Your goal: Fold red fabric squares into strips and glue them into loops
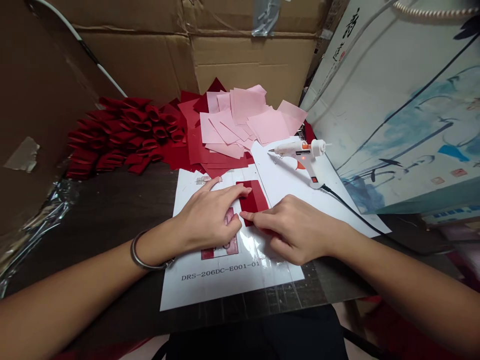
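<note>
Nearest, dark cloth (pixel 258 335) shows below the front edge of a dark table (pixel 105 215). A glossy white sheet (pixel 225 292) lies on the table, lettered "DRS-206DC-E001-01" near its front edge, with a small printed picture (pixel 231 245) above the lettering, partly covered by the left hand (pixel 210 217). This hand, with a bracelet (pixel 137 255) at the wrist, is palm down with its fingers spread, gripping nothing visible; one fingertip rests on a red piece (pixel 255 197). The red piece lies on the sheet between the two hands, to the right of the printed picture, darker on its left part and brighter on its right. The right hand (pixel 288 230) sets an outstretched index finger on the piece's near left corner; its other fingers are curled, and whether they hold anything cannot be told.

Beyond, at right, a white glue gun (pixel 309 159) with a small red light rests on a white board (pixel 354 215), its nozzle pointing left and its black cable (pixel 348 207) trailing right. Farther back lie loose pink pieces (pixel 240 120) over flat red sheets (pixel 195 142); left of these, folded red pieces (pixel 116 132) form a heap. Cardboard (pixel 255 62) stands behind, and a painted panel (pixel 412 115) leans at right.
</note>
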### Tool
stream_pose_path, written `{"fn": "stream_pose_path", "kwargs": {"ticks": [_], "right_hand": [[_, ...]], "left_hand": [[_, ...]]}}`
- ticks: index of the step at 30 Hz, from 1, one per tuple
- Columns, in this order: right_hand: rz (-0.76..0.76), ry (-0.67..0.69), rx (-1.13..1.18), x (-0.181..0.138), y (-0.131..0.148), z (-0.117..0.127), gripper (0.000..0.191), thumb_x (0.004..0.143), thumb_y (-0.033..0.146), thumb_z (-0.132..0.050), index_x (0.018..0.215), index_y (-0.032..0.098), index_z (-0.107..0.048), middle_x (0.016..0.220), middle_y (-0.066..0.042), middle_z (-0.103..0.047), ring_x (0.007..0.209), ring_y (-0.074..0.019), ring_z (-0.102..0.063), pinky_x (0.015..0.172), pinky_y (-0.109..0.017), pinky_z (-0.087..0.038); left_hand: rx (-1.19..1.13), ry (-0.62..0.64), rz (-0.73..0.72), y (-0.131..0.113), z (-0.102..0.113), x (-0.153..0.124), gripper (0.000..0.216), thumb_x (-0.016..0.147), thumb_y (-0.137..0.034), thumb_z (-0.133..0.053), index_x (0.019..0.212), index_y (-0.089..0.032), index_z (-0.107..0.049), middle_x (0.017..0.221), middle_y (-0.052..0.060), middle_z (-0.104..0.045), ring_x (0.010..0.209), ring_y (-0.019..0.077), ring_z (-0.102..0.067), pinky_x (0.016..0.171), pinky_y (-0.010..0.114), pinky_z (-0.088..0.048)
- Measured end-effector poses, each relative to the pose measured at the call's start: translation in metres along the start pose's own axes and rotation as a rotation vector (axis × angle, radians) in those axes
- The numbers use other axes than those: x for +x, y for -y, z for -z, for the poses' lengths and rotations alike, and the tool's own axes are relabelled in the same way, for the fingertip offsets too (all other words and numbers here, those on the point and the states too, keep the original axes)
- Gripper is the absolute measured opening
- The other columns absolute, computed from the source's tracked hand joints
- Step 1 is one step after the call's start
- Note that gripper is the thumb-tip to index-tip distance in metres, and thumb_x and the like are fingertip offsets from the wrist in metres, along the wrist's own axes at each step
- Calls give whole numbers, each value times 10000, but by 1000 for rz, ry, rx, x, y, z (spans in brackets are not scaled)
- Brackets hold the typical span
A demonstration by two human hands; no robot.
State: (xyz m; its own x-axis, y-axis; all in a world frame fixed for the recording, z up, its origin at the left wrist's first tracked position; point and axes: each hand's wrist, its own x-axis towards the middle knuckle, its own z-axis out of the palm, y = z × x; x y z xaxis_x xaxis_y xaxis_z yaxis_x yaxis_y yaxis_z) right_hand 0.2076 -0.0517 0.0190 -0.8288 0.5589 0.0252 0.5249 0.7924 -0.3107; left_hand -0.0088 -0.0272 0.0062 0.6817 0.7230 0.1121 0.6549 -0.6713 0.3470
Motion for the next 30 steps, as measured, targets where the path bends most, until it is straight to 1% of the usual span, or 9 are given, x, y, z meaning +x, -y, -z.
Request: {"fn": "stream_pose_path", "kwargs": {"ticks": [6,10,15,17,20,22,23,26,30], "right_hand": [[23,6,-30,1,5,2,272,681,184,-461,872,143,-651,557,12,-533,489,-126,-227,517,-296,-210],[46,11,-46,1,8,1,242,663,179,-467,820,152,-649,552,11,-542,483,-122,-224,507,-295,-211],[108,-19,-31,-3,8,-1,229,650,178,-455,786,158,-638,537,11,-547,464,-121,-284,491,-293,-227],[157,-71,20,-3,5,-5,203,631,177,-441,729,171,-620,512,19,-529,452,-121,-318,480,-289,-237],[218,-283,107,-1,-3,-11,168,629,163,-417,627,184,-584,488,26,-521,430,-112,-370,451,-277,-261],[190,-415,96,0,-8,-13,239,692,127,-411,693,167,-646,584,4,-634,478,-111,-493,472,-260,-331],[161,-432,71,1,-10,-14,282,736,112,-410,772,160,-685,680,-12,-698,543,-116,-567,504,-252,-371],[73,-331,-22,1,-15,-13,336,838,119,-445,1011,187,-725,963,-34,-767,734,-142,-680,597,-255,-442],[7,-173,-77,1,-15,-12,310,873,157,-519,1094,213,-728,1027,-47,-768,748,-165,-704,636,-277,-466]], "left_hand": [[-25,-21,-3,4,-3,1,414,853,-158,-431,1248,-174,-554,1275,32,-656,1123,222,-619,1175,482,-266],[-22,-46,-5,7,-7,3,331,914,-263,-474,1220,-176,-565,1213,29,-687,1069,218,-643,1170,482,-276],[-14,-55,-11,7,-8,3,388,898,-362,-549,1238,-177,-562,1200,34,-693,1084,231,-639,1168,484,-281],[-12,-52,-22,7,-8,3,428,885,-390,-570,1255,-174,-554,1214,41,-687,1071,235,-645,1170,492,-276],[3,-49,-52,8,-7,2,480,855,-401,-603,1269,-166,-547,1218,57,-683,1081,252,-641,1167,502,-280],[13,-50,-73,8,-6,1,497,845,-404,-607,1273,-158,-544,1217,66,-680,1086,257,-638,1169,503,-277],[17,-53,-80,8,-6,1,503,844,-410,-606,1271,-153,-544,1215,70,-679,1085,258,-639,1172,504,-274],[29,-62,-88,8,-5,0,532,832,-446,-619,1254,-128,-553,1199,88,-683,1093,274,-637,1173,516,-273],[10,-77,-103,8,-5,1,581,811,-484,-647,1244,-106,-563,1182,110,-689,1105,305,-635,1167,552,-274]]}}
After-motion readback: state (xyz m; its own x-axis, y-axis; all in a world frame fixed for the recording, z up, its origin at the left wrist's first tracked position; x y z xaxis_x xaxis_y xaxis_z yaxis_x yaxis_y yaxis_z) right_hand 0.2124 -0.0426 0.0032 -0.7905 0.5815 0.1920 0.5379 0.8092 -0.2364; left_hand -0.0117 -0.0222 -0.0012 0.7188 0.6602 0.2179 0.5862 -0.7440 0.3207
